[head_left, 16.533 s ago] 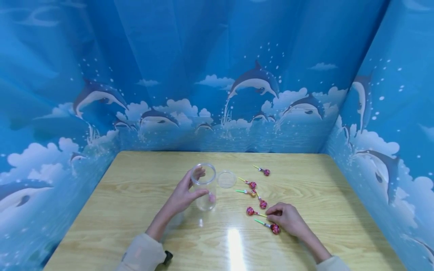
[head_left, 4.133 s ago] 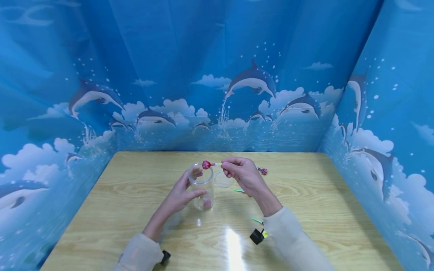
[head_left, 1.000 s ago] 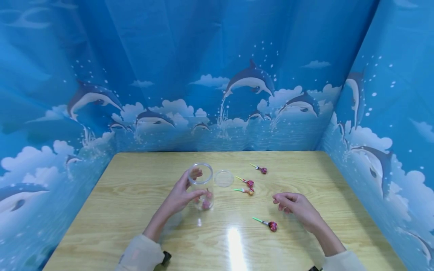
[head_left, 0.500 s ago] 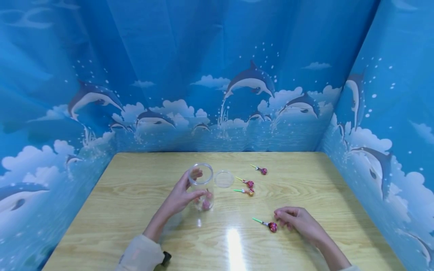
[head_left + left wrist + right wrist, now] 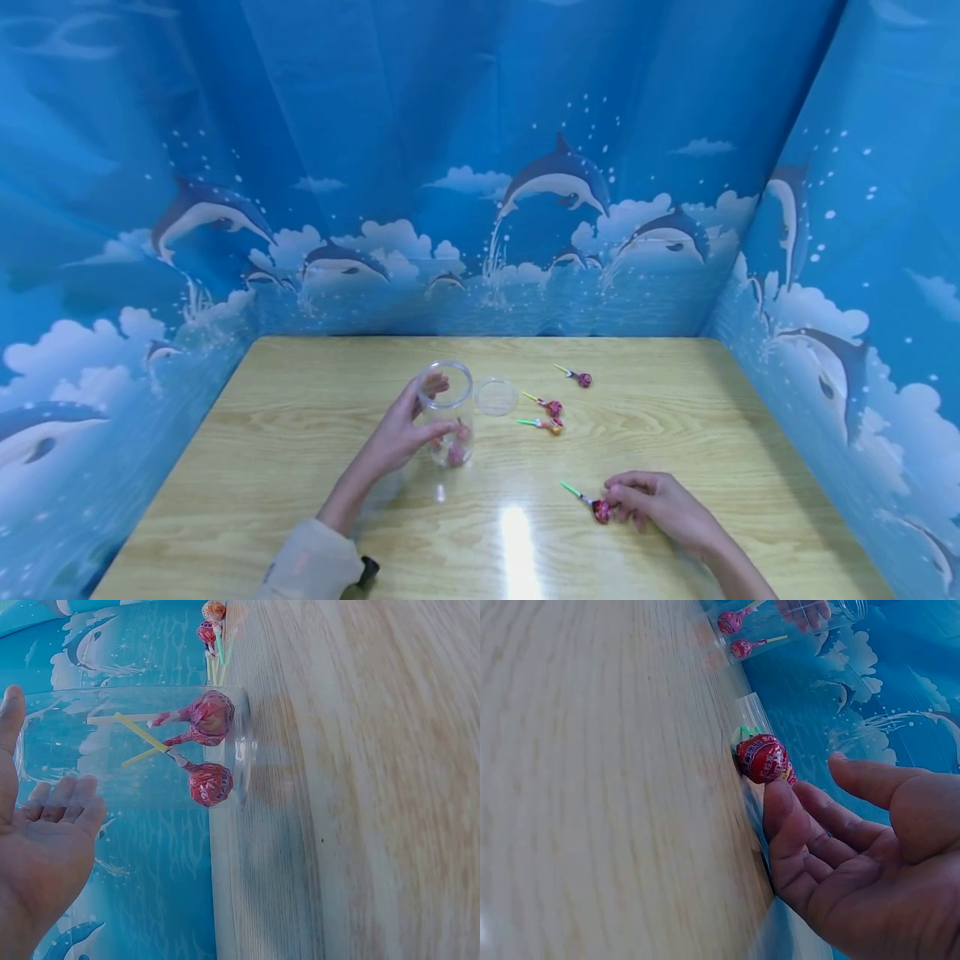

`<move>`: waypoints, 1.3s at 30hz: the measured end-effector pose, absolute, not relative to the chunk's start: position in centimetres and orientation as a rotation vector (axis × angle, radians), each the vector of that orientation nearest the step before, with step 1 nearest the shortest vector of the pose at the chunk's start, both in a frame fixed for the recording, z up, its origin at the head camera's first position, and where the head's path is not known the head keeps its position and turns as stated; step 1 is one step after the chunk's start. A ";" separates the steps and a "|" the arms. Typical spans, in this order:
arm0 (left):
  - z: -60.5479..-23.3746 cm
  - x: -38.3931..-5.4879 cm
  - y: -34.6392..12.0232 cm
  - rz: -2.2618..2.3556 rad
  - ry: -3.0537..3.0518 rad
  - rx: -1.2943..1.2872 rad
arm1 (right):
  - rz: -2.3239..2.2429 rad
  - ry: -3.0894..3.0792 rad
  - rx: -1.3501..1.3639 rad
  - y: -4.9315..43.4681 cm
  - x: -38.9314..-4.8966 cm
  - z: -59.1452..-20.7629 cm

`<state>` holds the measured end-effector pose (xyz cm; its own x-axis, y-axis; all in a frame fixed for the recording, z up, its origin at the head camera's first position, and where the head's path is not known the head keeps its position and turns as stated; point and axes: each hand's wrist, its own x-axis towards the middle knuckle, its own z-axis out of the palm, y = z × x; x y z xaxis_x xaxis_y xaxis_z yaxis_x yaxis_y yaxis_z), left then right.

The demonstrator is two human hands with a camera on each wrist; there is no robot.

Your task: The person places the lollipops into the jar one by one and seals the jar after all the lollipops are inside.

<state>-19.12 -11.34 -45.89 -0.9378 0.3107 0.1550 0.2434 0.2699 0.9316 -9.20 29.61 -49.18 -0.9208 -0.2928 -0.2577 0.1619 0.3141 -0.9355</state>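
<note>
My left hand (image 5: 401, 429) grips a clear plastic jar (image 5: 450, 417), thumb in front and fingers behind it. The jar stands upright on the table with its mouth uncovered. Red-wrapped lollipops (image 5: 210, 784) with pale and yellow sticks lie heads-down at its bottom. At the near right, my right hand (image 5: 660, 504) touches the red head of a green-stick lollipop (image 5: 600, 510) with its fingertips. In the right wrist view the thumb stands apart from that lollipop's head, and the fingers are loosely bent.
A clear round lid (image 5: 496, 397) lies right of the jar. Beyond it are a red lollipop (image 5: 552, 407), an orange one (image 5: 553, 426) with a green stick, and a farther dark red one (image 5: 582, 379). Dolphin-print curtains (image 5: 480, 167) border the wooden table (image 5: 315, 375).
Two lollipops have gone from the table, and more lie in the jar; one was carried by my right hand. That hand has since come down to the nearest lollipop, whose head has shifted slightly.
</note>
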 end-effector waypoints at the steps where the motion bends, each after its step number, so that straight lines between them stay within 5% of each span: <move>1: -45.9 -19.1 -11.3 1.782 2.460 0.543 | -1.645 2.200 -0.121 29.6 -9.2 -49.2; 20: -45.7 -19.2 -11.3 1.760 2.475 0.518 | -1.625 2.130 -0.249 28.1 -8.7 -49.5; 39: -45.8 -19.1 -11.3 1.780 2.474 0.548 | -1.292 2.414 -0.539 25.7 -13.0 -49.4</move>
<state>-19.08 -11.30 -45.81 -0.9363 0.3084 0.1678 0.2571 0.2767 0.9259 -12.98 25.70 -49.44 -0.8666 -0.4833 -0.1241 -0.1646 0.5117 -0.8433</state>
